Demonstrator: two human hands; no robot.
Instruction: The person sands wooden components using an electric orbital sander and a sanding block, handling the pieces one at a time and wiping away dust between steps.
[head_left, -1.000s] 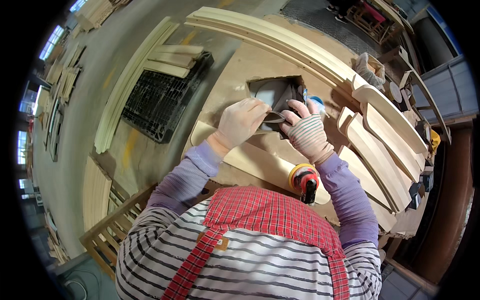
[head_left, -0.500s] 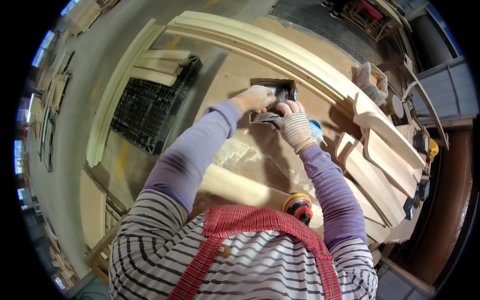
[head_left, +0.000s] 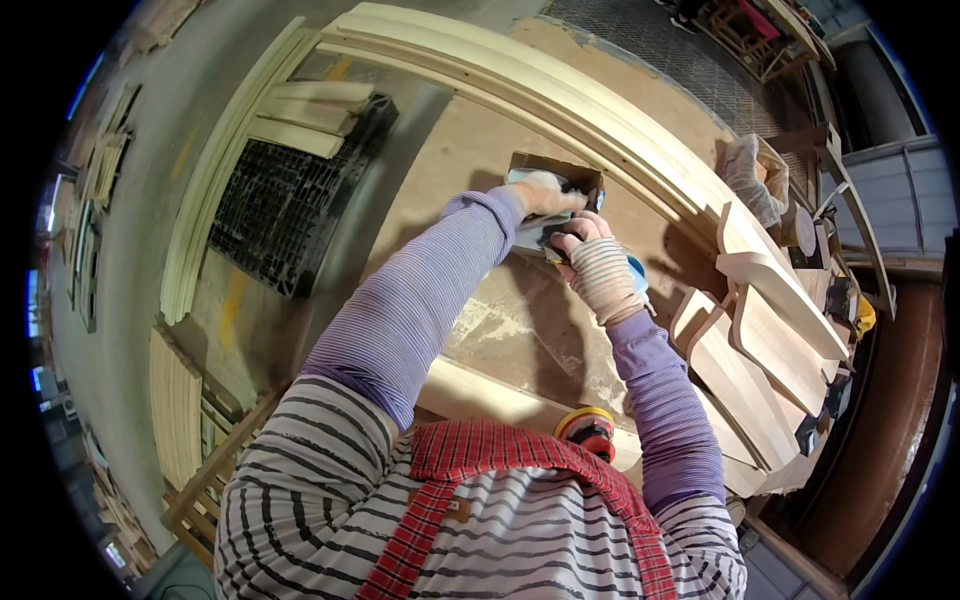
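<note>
Open box (head_left: 546,164), two-handed reach
Left hand (head_left: 543,194) at its opening, right hand (head_left: 594,254) at near-right corner — neither grip can be told.

open cardboard box (head_left: 553,164), grey sheets (head_left: 529,237) inside

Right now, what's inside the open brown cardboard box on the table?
Inside the open brown cardboard box, grey, flat, sheet-like pieces show at the near side. The left hand and striped-gloved right hand hide much of the opening; the bottom can't be seen.
</note>
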